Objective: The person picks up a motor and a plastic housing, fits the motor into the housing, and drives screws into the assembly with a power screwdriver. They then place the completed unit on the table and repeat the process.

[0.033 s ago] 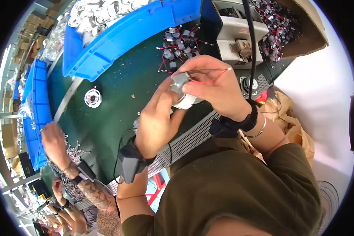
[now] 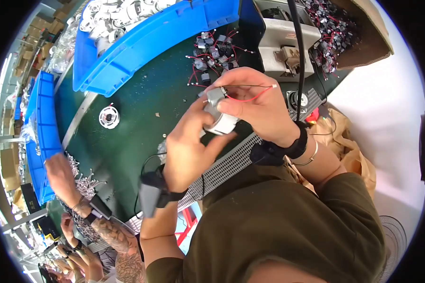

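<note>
Both of my hands meet over the green table around a small grey motor (image 2: pixel 216 96) and a white round plastic housing (image 2: pixel 224 124). My right hand (image 2: pixel 257 106) pinches the pair, its thumb on the top of the white housing near the motor. A red wire (image 2: pixel 250 98) and a dark one run from the motor across the right fingers to a small white plug (image 2: pixel 274 86). My left hand (image 2: pixel 189 139) curls its fingers round the left side of the motor and housing; its thumb stretches along the lower edge. The fingers hide much of both parts.
Several wired motors (image 2: pixel 215 52) lie beyond my hands. A blue bin (image 2: pixel 151 47) of white parts stands far left, with a loose white round part (image 2: pixel 109 117) nearer. At right are a metal fixture (image 2: pixel 288 47) and a hanging black cable (image 2: pixel 300 61). A co-worker's hand (image 2: pixel 61 177) is at left.
My left thumb has moved outward to the right, away from the curled fingers. The motor and housing stay in my hands. The co-worker's hand has shifted slightly down and left.
</note>
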Demonstrator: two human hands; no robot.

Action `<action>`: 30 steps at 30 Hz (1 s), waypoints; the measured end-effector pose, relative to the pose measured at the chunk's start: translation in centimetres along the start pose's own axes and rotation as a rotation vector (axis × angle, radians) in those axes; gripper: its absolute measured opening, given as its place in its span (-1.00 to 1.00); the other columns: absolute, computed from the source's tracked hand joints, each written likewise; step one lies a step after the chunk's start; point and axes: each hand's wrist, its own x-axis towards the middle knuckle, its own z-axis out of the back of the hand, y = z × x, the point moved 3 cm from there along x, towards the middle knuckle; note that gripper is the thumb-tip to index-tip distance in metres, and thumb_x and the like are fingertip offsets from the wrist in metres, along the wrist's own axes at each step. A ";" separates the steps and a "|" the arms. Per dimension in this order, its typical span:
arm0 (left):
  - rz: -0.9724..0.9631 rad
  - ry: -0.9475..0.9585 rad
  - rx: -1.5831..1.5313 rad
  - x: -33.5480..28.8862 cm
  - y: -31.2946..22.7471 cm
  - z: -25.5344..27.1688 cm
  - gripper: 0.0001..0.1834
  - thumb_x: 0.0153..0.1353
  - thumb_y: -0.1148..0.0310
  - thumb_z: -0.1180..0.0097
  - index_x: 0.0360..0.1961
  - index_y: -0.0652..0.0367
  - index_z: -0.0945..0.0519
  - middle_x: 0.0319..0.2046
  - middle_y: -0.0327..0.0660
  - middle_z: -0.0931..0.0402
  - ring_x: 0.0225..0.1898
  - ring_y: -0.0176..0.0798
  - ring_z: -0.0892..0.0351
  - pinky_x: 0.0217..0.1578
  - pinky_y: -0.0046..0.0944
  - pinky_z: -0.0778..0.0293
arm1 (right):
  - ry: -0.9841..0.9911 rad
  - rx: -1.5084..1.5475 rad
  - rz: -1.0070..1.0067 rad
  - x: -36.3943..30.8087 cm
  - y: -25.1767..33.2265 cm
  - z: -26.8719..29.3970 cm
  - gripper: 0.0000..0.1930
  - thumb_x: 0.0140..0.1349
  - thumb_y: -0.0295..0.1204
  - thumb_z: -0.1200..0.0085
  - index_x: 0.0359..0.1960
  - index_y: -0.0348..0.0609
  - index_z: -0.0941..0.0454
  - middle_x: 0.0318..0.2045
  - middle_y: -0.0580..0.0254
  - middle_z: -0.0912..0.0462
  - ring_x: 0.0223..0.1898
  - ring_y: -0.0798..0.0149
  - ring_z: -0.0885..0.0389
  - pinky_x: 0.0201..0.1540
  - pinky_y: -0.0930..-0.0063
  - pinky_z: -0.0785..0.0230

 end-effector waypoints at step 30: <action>-0.222 -0.254 0.240 0.0 -0.9 0.1 -0.30 -0.25 0.55 -0.37 0.02 0.31 -0.38 -0.11 0.03 -0.42 -0.11 0.03 -0.47 -0.12 -0.15 -0.46 | 0.409 -1.216 0.666 0.0 1.8 -1.5 -0.72 -0.16 -0.47 -0.24 -0.32 -0.12 -0.55 -0.29 0.25 -0.53 -0.30 0.18 -0.46 -0.26 0.37 -0.36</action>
